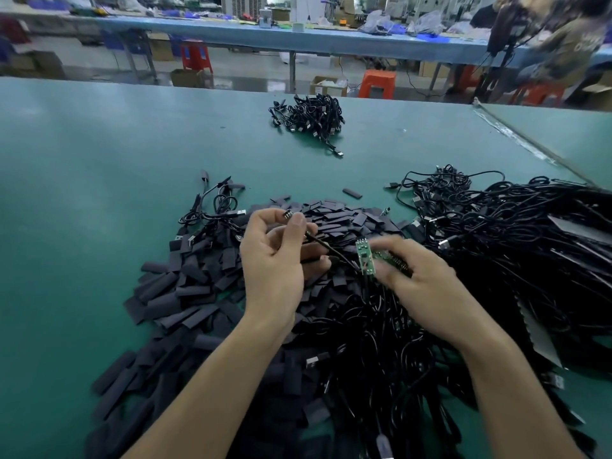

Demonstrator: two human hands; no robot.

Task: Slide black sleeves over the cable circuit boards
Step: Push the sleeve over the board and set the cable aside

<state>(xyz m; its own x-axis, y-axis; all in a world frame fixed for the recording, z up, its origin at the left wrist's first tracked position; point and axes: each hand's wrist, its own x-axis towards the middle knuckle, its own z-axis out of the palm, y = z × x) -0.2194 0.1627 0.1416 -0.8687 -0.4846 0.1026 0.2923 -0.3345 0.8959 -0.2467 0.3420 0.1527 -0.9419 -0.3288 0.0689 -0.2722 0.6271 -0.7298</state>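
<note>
My left hand [275, 260] pinches a black cable [326, 247] near its plug; my right hand [420, 276] grips a green circuit board [364, 255] over the black sleeves [185, 293] heaped on the bench [99, 160].

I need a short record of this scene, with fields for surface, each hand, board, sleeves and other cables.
surface: green table mat
left hand: pinches a thin black cable near its small metal plug
right hand: grips the small green circuit board on that cable; hand blurred
board state: bare, no sleeve on it yet
sleeves: heap of flat black sleeves under and left of the hands
other cables: large tangled black cable heap at right; small black cable bundle far centre
</note>
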